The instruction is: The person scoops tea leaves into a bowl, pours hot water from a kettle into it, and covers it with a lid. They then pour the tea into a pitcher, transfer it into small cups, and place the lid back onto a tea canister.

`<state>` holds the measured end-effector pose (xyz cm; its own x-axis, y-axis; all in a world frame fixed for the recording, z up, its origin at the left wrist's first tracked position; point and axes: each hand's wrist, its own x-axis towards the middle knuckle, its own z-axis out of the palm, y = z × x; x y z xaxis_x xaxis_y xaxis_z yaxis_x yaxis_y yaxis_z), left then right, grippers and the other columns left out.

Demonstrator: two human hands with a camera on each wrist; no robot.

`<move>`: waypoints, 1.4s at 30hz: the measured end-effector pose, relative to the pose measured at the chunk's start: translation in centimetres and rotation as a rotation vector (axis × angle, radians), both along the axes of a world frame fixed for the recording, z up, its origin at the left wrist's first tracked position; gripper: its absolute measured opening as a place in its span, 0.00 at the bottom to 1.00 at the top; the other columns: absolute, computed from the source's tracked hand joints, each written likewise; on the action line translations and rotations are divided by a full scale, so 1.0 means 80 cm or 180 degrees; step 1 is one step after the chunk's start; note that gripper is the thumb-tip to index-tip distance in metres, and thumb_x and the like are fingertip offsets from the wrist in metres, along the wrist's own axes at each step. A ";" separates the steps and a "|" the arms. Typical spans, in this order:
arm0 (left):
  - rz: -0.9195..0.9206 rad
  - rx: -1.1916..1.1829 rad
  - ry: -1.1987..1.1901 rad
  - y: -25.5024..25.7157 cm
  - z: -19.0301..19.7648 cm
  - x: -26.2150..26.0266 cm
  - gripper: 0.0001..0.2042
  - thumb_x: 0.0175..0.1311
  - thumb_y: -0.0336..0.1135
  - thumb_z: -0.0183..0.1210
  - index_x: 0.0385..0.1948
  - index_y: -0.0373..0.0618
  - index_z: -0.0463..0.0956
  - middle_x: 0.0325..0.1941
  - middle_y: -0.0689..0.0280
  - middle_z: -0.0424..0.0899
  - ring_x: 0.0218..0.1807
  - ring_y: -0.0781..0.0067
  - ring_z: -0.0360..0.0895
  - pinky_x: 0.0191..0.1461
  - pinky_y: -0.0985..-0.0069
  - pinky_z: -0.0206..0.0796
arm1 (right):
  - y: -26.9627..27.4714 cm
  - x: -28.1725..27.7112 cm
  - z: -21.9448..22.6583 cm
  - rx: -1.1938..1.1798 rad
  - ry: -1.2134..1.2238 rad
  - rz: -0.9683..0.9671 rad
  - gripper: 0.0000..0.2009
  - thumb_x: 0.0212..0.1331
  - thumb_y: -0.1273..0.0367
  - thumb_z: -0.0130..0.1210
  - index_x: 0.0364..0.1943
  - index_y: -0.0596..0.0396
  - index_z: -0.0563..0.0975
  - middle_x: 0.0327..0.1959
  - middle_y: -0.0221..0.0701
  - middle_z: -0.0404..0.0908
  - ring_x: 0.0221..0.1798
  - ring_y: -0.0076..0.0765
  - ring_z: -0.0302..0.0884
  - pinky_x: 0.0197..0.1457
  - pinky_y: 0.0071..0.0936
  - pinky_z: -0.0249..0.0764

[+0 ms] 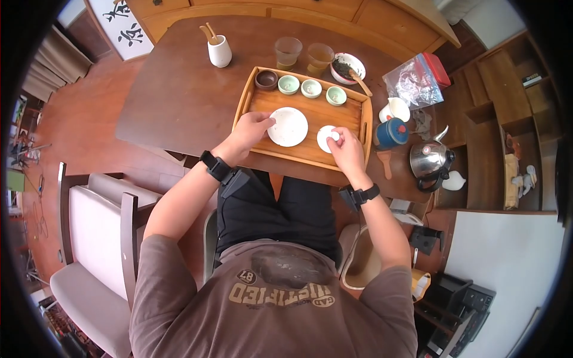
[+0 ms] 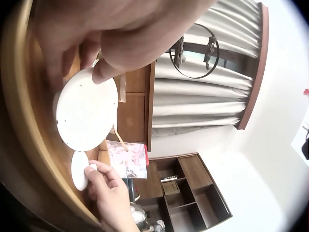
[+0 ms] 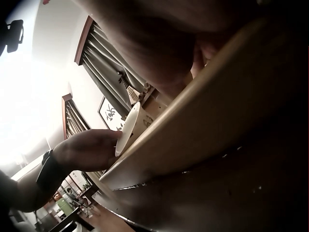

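Note:
In the head view, my left hand (image 1: 250, 129) grips the left side of a white bowl (image 1: 289, 127), thumb on its rim. Dark specks dot the bowl's white inside. Seen from the right wrist, the bowl (image 3: 129, 129) is tipped on its side, with dark writing on its outer wall. My right hand (image 1: 348, 149) pinches the knob of a small white lid (image 1: 324, 138), just right of the bowl. Both are over the front part of a wooden tray (image 1: 250, 95). Along the tray's back stand a dark brown cup (image 1: 266, 80) and three pale green cups (image 1: 311, 89).
Behind the tray are two clear glasses (image 1: 288, 52) and a bowl of dark leaves (image 1: 348, 67). A white tool holder (image 1: 220, 52) stands back left. To the right are a plastic bag (image 1: 412, 83), white pitcher (image 1: 395, 110), blue canister (image 1: 392, 132), wooden scoop (image 1: 385, 164) and kettle (image 1: 427, 160).

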<state>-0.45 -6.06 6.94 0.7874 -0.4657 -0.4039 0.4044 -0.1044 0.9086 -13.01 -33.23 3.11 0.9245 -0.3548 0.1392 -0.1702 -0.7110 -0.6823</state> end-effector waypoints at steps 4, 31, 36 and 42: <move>-0.0052 0.0255 -0.0342 0.000 -0.003 0.003 0.20 0.81 0.33 0.58 0.66 0.29 0.77 0.57 0.56 0.88 0.56 0.69 0.86 0.63 0.72 0.76 | -0.001 0.000 0.000 -0.0007 0.0055 0.0009 0.14 0.66 0.65 0.69 0.50 0.55 0.83 0.30 0.31 0.77 0.32 0.33 0.76 0.40 0.34 0.76; 0.0992 0.0233 -0.1683 0.033 -0.031 -0.024 0.09 0.79 0.34 0.63 0.46 0.37 0.81 0.30 0.68 0.81 0.33 0.80 0.74 0.41 0.76 0.72 | 0.070 0.072 0.101 0.0133 -0.0359 0.0967 0.15 0.64 0.66 0.68 0.52 0.57 0.83 0.39 0.36 0.82 0.38 0.41 0.82 0.44 0.37 0.79; 0.0649 -0.0009 -0.1885 0.038 -0.041 -0.021 0.12 0.82 0.37 0.59 0.44 0.36 0.80 0.29 0.67 0.80 0.32 0.79 0.73 0.40 0.75 0.69 | 0.082 0.087 0.085 0.0031 -0.0291 0.1098 0.15 0.64 0.65 0.67 0.52 0.56 0.84 0.38 0.36 0.82 0.39 0.43 0.83 0.45 0.40 0.80; 0.0379 0.0077 -0.1852 0.042 -0.028 -0.025 0.13 0.83 0.39 0.58 0.42 0.36 0.81 0.29 0.64 0.81 0.32 0.76 0.76 0.40 0.74 0.70 | 0.093 0.088 0.079 -0.0192 -0.0137 0.1142 0.15 0.65 0.65 0.67 0.52 0.55 0.84 0.39 0.37 0.83 0.40 0.46 0.84 0.45 0.42 0.80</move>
